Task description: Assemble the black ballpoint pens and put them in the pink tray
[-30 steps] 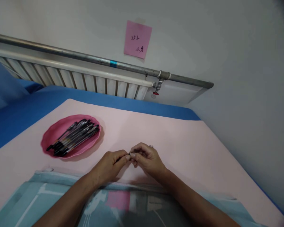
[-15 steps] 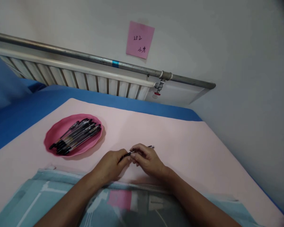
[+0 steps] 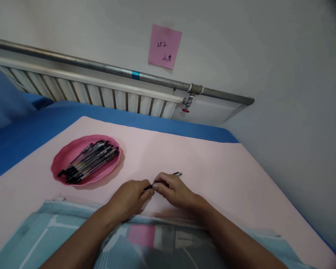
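Close to the front edge of the pink table surface, a pen is held between both hands. My left hand grips its dark end, with thumb and fingers closed around it. Pinching it farther along, my right hand hides the middle of the barrel, and the other tip sticks out beyond the knuckles. The two hands almost meet at the fingertips. To the left, a scalloped pink plate holds several black-capped clear pens in a loose bundle.
A teal printed cloth lies along the near edge under my forearms. Blue material borders the far side of the pink surface. Behind stand a white radiator, a metal pipe and a wall with a pink note.
My right hand's fingers have closed more tightly over the pen and shifted slightly. The left hand keeps its grip. The plate of pens stays put.
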A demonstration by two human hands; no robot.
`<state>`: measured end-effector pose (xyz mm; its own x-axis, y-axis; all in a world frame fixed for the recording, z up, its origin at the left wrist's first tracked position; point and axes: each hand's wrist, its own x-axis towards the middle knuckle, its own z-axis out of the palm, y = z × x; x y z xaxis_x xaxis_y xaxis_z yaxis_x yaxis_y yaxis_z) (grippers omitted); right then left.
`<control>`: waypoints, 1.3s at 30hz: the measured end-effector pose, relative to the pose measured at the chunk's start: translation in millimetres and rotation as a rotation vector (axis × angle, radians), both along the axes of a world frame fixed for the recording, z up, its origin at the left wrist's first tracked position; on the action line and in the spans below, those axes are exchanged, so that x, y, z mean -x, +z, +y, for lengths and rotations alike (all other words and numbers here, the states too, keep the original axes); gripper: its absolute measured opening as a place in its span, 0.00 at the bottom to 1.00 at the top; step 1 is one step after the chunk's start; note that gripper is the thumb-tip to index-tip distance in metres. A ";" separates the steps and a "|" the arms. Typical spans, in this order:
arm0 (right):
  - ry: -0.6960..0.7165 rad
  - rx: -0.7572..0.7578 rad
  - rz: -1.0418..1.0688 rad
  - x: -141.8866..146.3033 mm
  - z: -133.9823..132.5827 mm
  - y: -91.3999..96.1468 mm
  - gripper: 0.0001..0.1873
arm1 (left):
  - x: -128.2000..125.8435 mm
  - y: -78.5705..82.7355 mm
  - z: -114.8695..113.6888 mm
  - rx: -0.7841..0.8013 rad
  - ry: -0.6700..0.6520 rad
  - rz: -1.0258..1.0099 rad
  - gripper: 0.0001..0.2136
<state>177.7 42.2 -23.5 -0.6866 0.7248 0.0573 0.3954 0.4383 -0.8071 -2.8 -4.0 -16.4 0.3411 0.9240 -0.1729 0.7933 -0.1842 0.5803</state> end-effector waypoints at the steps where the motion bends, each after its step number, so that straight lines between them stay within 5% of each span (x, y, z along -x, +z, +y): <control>1: 0.015 -0.011 -0.004 -0.4 0.5 -0.3 0.06 | -0.1 0.2 0.0 0.000 -0.003 0.007 0.14; 11: 0.054 -0.081 -0.070 0.7 2.0 -0.3 0.16 | -2.5 0.4 -1.8 -0.037 -0.043 -0.035 0.14; 21: 0.016 -0.019 0.028 0.0 -0.6 -1.0 0.06 | -1.2 2.7 -0.4 -0.040 -0.015 0.102 0.14; 39: 0.109 -0.124 -0.077 -1.1 4.2 -0.7 0.11 | -2.3 3.3 -2.9 -0.061 -0.052 0.122 0.14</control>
